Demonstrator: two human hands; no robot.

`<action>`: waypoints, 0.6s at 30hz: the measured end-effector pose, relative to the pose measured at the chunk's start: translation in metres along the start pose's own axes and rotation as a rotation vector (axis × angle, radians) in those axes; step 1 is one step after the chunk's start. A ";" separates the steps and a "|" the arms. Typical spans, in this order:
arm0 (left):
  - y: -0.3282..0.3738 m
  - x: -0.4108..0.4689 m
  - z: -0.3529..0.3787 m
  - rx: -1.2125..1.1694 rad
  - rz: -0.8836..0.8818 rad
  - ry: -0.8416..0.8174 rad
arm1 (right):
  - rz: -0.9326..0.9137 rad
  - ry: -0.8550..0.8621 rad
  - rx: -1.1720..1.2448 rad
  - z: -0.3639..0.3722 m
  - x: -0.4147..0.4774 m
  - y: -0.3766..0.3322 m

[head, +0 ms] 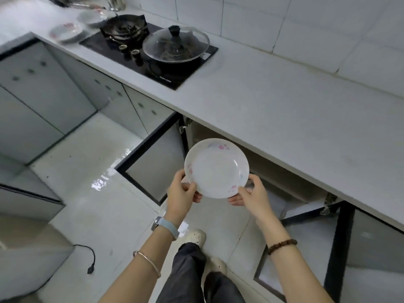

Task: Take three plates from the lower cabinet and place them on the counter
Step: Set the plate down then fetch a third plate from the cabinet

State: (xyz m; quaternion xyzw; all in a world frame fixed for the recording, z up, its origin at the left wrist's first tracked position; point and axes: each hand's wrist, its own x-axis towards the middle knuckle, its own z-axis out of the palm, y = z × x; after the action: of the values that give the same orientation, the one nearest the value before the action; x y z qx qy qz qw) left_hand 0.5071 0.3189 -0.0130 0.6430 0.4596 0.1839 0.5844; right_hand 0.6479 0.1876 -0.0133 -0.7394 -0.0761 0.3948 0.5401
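Below the white stone counter (273, 110), before the open lower cabinet (273, 171), the left hand (181, 193) and right hand (253, 195) pinch the round white floral-rimmed ceramic plate (216, 168) by opposite edges, where rising carelessly could knock its far rim against the overhang.

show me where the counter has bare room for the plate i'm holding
The widest bare patch of counter lies right of the stove, bordered by the tiled wall and the front lip above the open cabinet, just past the plate held by the left hand and right hand. Left of the stove it is crowded: two plates sit there.
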 end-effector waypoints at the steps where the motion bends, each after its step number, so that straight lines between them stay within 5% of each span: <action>1: 0.001 -0.006 -0.007 -0.025 -0.003 0.038 | -0.017 -0.033 -0.011 0.005 -0.002 -0.006; 18: -0.036 -0.058 -0.192 -0.243 -0.081 0.568 | -0.206 -0.499 -0.227 0.202 -0.032 -0.058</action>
State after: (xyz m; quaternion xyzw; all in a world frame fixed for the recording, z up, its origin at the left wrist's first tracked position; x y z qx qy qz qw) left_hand 0.3158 0.3805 0.0192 0.4724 0.6044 0.3864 0.5120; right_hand 0.5099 0.3433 0.0307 -0.6636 -0.3249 0.4966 0.4555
